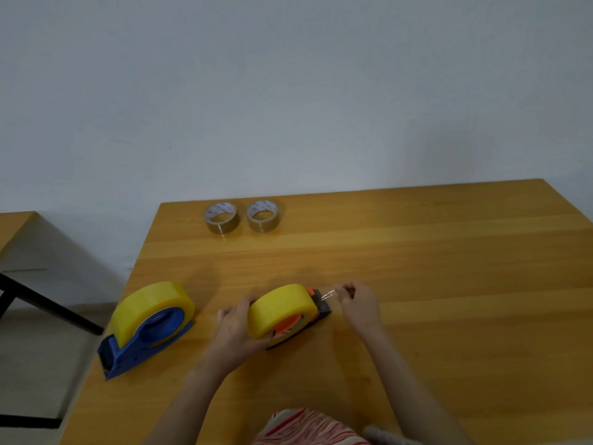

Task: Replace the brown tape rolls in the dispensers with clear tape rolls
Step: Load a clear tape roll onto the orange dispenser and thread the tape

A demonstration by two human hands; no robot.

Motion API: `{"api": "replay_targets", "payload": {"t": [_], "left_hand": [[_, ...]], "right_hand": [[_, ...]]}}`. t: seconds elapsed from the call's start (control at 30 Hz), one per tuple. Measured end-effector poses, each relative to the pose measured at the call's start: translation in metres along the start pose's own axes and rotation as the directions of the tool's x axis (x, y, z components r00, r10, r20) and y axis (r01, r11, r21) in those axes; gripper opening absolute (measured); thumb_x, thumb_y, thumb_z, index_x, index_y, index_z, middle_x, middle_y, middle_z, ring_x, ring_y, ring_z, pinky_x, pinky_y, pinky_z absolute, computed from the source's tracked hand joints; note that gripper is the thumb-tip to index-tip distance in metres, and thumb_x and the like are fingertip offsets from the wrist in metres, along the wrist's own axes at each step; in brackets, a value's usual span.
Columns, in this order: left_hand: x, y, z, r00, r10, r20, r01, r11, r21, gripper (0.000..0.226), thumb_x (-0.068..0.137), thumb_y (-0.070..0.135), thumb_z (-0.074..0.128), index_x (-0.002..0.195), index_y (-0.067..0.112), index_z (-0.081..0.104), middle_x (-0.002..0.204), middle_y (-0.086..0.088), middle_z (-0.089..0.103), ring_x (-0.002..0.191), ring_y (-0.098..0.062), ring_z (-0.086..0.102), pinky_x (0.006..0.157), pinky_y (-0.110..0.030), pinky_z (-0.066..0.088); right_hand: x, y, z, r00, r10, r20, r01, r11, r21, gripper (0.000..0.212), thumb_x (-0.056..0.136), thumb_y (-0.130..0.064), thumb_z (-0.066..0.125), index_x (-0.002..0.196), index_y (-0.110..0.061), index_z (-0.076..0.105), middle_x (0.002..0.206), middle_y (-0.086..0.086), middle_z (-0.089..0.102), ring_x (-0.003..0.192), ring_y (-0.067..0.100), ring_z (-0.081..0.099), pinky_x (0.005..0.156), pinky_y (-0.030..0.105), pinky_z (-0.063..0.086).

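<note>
Both hands are on the orange dispenser [290,332], apart from each other. The left hand [236,329] wraps round the back of the clear roll [279,311] seated in it, fingers curled over the rim. The right hand [357,303] pinches the tape end [327,295] drawn out past the dispenser's cutter end.

That loose end is thin, glossy film: limp, near weightless and sticky on one face. It will likely curl back, cling to skin or fold on itself if let slack. It seems best held by its very tip and kept taut over the blade.

The roll itself looks yellowish in bulk, thick, stiff and fairly heavy, and its smooth outer face may slip. The broad curved back where the left hand sits is a sound place to steady it. The toothed cutter is the part to keep fingers off.

Left of the orange dispenser, near the table's [449,284] edge, stands the blue dispenser [144,343], already carrying a second clear roll [150,303]. Well beyond the orange dispenser, by the far edge, a brown roll [222,218] and a second brown roll [263,216] lie flat just beside each other. They are slim and look light. The swap appears nearly finished.
</note>
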State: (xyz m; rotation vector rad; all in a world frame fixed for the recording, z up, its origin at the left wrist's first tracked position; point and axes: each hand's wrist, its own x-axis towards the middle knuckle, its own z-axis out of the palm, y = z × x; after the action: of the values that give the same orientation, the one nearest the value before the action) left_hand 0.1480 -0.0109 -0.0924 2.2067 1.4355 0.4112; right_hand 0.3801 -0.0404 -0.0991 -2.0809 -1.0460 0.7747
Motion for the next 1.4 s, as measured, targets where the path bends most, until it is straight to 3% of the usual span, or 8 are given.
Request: {"api": "replay_targets", "payload": {"t": [0.17,0.4,0.57,0.73,0.83,1.03,1.23,1.4], "left_hand": [[-0.004,0.004,0.002,0.999,-0.021,-0.042,0.019,0.999,-0.032,0.062,0.072,0.034,0.073,0.122,0.019,0.040,0.099,0.010,0.050,0.106,-0.019,0.054,0.083,-0.025,0.016],[-0.012,0.012,0.012,0.979,-0.201,-0.042,0.192,0.968,-0.159,0.066,0.071,0.023,0.077,0.125,0.014,0.041,0.103,0.009,0.042,0.096,-0.009,0.031,0.094,-0.037,0.032],[-0.014,0.001,0.016,0.976,-0.218,0.008,0.213,0.942,-0.259,0.069,0.056,0.045,0.075,0.115,0.017,0.050,0.097,0.005,0.056,0.096,-0.021,0.057,0.071,-0.029,0.043],[-0.014,0.007,0.014,0.986,-0.169,-0.012,0.162,0.962,-0.218,0.075,0.052,0.048,0.072,0.115,0.012,0.054,0.096,0.008,0.053,0.088,-0.013,0.047,0.069,-0.026,0.033],[-0.013,0.005,0.014,0.991,-0.134,0.023,0.136,0.964,-0.228,0.080,0.049,0.057,0.064,0.115,0.013,0.056,0.098,0.007,0.058,0.092,-0.015,0.056,0.066,-0.020,0.037],[-0.009,-0.004,0.017,0.990,-0.105,0.097,0.118,0.984,-0.136,0.072,0.053,0.060,0.056,0.116,0.024,0.052,0.107,0.004,0.061,0.101,-0.021,0.054,0.078,-0.028,0.034],[-0.006,-0.009,0.013,0.988,-0.115,0.103,0.125,0.987,-0.101,0.078,0.052,0.062,0.056,0.120,0.024,0.051,0.111,0.004,0.060,0.104,-0.020,0.052,0.079,-0.026,0.029],[-0.007,-0.012,0.012,0.980,-0.136,0.144,0.150,0.985,-0.090,0.081,0.055,0.063,0.057,0.126,0.025,0.046,0.115,0.003,0.057,0.107,-0.021,0.050,0.081,-0.032,0.040]], "right_hand": [[0.000,0.002,-0.002,1.000,0.013,0.017,-0.013,1.000,0.020,0.020,0.095,-0.023,0.052,0.080,-0.010,0.054,0.073,0.001,0.056,0.070,0.017,0.052,0.053,0.020,0.036],[0.001,-0.008,0.001,0.997,0.066,0.025,-0.069,0.988,0.139,0.015,0.096,-0.024,0.050,0.085,-0.014,0.055,0.087,0.007,0.063,0.086,0.024,0.062,0.071,0.033,0.049],[0.002,-0.010,0.003,0.995,0.100,-0.021,-0.096,0.982,0.161,0.013,0.095,-0.020,0.051,0.086,-0.011,0.056,0.090,0.010,0.065,0.087,0.026,0.062,0.070,0.034,0.047],[0.006,-0.004,-0.005,0.986,0.149,-0.071,-0.139,0.982,0.130,0.013,0.093,-0.016,0.054,0.081,-0.011,0.057,0.086,0.010,0.066,0.084,0.027,0.062,0.062,0.029,0.044],[0.008,0.007,-0.004,0.982,0.177,-0.065,-0.171,0.982,0.083,0.014,0.092,-0.018,0.055,0.083,-0.009,0.058,0.089,0.012,0.066,0.083,0.026,0.062,0.065,0.033,0.046],[0.014,0.017,-0.009,0.974,0.220,-0.063,-0.221,0.975,-0.007,0.017,0.093,-0.023,0.055,0.089,-0.007,0.060,0.085,0.007,0.062,0.079,0.020,0.054,0.066,0.025,0.037],[0.022,0.015,-0.024,0.985,0.131,-0.111,-0.133,0.991,-0.010,0.020,0.094,-0.019,0.055,0.086,-0.002,0.061,0.080,0.008,0.059,0.074,0.020,0.053,0.065,0.027,0.038],[0.019,0.023,-0.019,0.984,0.152,-0.090,-0.153,0.988,-0.001,0.021,0.092,-0.021,0.058,0.092,-0.001,0.064,0.082,0.008,0.062,0.076,0.018,0.053,0.066,0.026,0.039]]}}
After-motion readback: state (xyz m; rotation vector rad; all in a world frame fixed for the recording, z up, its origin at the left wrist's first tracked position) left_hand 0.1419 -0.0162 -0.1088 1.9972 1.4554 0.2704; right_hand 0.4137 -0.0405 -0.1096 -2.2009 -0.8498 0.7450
